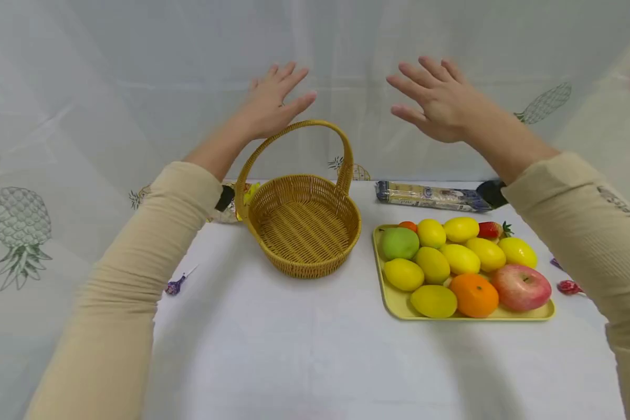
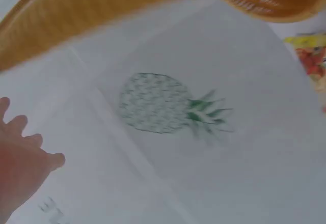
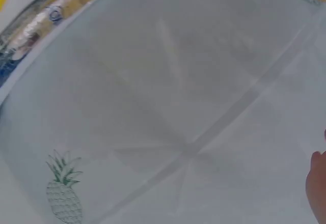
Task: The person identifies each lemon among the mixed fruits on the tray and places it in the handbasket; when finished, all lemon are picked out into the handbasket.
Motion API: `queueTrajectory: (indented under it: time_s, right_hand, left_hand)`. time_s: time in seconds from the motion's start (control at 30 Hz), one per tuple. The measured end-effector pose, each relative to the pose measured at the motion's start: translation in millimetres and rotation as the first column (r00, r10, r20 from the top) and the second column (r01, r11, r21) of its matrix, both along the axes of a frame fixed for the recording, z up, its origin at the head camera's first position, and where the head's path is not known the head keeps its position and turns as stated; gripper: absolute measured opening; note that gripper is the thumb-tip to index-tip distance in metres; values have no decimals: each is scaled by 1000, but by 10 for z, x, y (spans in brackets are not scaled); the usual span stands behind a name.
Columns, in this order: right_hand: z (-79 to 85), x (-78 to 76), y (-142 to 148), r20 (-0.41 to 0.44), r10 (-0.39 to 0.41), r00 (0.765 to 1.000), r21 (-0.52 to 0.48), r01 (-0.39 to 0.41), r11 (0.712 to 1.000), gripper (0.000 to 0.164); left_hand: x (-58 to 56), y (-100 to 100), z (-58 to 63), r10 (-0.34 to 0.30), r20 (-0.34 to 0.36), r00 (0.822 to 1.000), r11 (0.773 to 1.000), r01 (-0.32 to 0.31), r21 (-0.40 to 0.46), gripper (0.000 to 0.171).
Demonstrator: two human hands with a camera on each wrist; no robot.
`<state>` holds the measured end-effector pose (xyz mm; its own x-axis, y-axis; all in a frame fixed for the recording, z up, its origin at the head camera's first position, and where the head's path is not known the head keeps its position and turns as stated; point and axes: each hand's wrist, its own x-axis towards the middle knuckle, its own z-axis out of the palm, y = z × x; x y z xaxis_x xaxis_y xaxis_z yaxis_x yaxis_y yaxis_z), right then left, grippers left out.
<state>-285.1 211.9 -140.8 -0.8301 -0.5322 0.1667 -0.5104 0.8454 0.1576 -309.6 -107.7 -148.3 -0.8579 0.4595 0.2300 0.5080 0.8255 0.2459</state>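
I see a round, golden-brown wicker basket (image 1: 304, 230) standing upright at 11 o'clock on the desk (image 1: 315, 350), its woven floor showing, its handle arched above the rim. I have a long, shiny printed packet (image 1: 433, 196) lying flat at 1 o'clock, apart from it.

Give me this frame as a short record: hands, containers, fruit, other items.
left hand: left hand, raised, fingers spread, near the basket handle; contact unclear
right hand: right hand, raised, fingers spread, holding nothing
basket: wicker basket, upright, left of the tray in the head view
tray: yellow tray, bearing fruit
fruit: lemons, orange, pink-red apple, strawberry, green fruit
behind tray: long printed packet
left of basket: purple-wrapped lollipop
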Motion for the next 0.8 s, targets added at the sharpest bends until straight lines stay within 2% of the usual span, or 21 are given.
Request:
queueTrajectory:
  time_s: [0.13, 0.27, 0.37, 0.47, 0.53, 0.6, 0.63, 0.67, 0.7, 0.73, 0.8]
  right_hand:
    - [-257, 257, 281, -49, 168, 985, -47, -171, 984, 62]
    - [-534, 492, 547, -74, 264, 962, -137, -272, 952, 59]
    - [-712, 657, 713, -89, 293, 952, -209, -306, 929, 57]
    - [-880, 820, 902, -104, 309, 945, -272, -326, 905, 56]
    - [-990, 916, 1038, -103, 300, 948, -338, -317, 886, 55]
    - [-1109, 995, 1176, -79, 265, 961, -452, -272, 850, 53]
    - [-1170, 1026, 1245, -51, 244, 968, -533, -233, 814, 52]
    - [-1230, 1049, 1314, -14, 226, 974, -621, -186, 761, 51]
    - [-1291, 1062, 1392, 37, 224, 974, -719, -129, 683, 50]
    - [-1356, 1065, 1478, 85, 245, 966, -812, -75, 579, 49]
    - [-1488, 1040, 1676, 151, 335, 930, -936, 25, 352, 49]
  left_hand:
    - [123, -370, -198, -71, -8, 997, 986, 72, 149, 60]
    - [188, -722, -522, -85, -2, 996, 970, 83, 229, 60]
    - [232, -924, -763, -56, 7, 998, 963, 53, 264, 62]
    - [281, -1073, -994, -21, 45, 999, 956, 7, 293, 62]
    - [308, -1138, -1140, -9, 87, 996, 945, -20, 326, 59]
    - [325, -1188, -1296, -8, 150, 989, 924, -50, 379, 58]
    - [335, -1205, -1370, -5, 187, 982, 910, -73, 407, 58]
    - [341, -1222, -1448, -8, 228, 974, 890, -97, 445, 58]
    - [351, -1238, -1525, -10, 269, 963, 870, -124, 477, 59]
    - [360, -1250, -1601, -8, 302, 953, 853, -151, 500, 60]
    - [381, -1260, -1750, -7, 366, 931, 809, -210, 549, 61]
